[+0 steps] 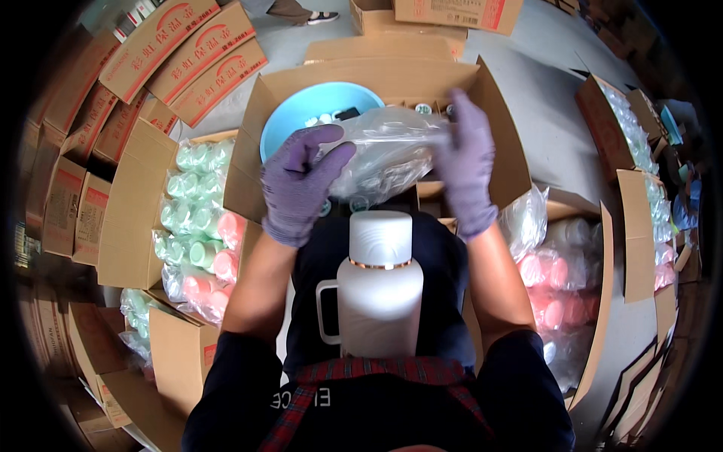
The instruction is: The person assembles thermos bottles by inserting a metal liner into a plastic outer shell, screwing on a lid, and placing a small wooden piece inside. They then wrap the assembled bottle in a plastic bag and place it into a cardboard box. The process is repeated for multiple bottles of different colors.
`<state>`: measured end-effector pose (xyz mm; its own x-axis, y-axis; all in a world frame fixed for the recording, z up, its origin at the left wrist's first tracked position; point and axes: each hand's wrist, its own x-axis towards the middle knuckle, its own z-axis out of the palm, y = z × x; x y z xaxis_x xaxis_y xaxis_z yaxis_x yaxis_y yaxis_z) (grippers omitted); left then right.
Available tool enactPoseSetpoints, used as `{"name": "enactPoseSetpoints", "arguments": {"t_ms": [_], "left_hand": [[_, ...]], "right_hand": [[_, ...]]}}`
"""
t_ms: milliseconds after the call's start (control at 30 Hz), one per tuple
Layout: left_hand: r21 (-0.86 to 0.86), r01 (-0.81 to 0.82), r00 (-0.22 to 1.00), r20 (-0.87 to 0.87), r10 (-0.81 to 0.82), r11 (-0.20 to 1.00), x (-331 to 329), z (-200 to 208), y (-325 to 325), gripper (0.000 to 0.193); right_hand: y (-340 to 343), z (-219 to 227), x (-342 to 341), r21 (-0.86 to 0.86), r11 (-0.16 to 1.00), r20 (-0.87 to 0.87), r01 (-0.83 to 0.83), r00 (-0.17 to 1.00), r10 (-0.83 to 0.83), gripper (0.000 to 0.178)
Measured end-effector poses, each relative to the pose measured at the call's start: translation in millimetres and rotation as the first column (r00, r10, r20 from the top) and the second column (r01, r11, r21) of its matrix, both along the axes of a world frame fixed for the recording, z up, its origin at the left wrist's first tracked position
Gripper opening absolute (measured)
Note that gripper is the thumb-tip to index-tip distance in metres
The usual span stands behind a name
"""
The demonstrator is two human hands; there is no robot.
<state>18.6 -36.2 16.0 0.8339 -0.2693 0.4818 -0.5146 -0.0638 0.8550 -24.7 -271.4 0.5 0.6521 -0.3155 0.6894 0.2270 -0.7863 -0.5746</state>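
A clear plastic bag (388, 162) is stretched in the air between my hands, over the open carton in front of me. My left hand (301, 181), in a purple glove, has its curled fingers and thumb at the bag's left end. On the other side my right hand (465, 162), gloved alike, grips the bag's right edge near the thumb; its raised fingertips are smeared by motion. A white vacuum jug (380, 301) with a side handle and a pale lid stands upright at my lap, below the bag, touched by neither hand.
The open carton (497, 113) holds a light blue basin (275, 124) with small white parts. Boxes of bagged green and pink jugs (199, 215) stand left; more bagged pink ones (553, 301) are at right. Stacked cartons (188, 53) rise at far left. Someone's shoe (324, 16) shows beyond.
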Motion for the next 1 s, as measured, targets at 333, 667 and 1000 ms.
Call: {"name": "enactPoseSetpoints", "arguments": {"t_ms": [333, 667, 1000], "left_hand": [[0.157, 0.237, 0.937, -0.298, -0.182, 0.959, -41, -89, 97, 0.023], [0.339, 0.324, 0.938, 0.003, -0.346, 0.883, -149, -78, 133, 0.032], [0.251, 0.077, 0.996, -0.052, -0.066, 0.965, -160, -47, 154, 0.029]], "right_hand": [[31, -80, -77, 0.648, 0.629, -0.023, -0.430, 0.814, 0.581, 0.043], [59, -64, -191, 0.187, 0.927, -0.177, -0.325, 0.917, 0.358, 0.045], [38, -96, -315, 0.232, 0.669, -0.611, -0.706, 0.429, 0.665, 0.019]]}}
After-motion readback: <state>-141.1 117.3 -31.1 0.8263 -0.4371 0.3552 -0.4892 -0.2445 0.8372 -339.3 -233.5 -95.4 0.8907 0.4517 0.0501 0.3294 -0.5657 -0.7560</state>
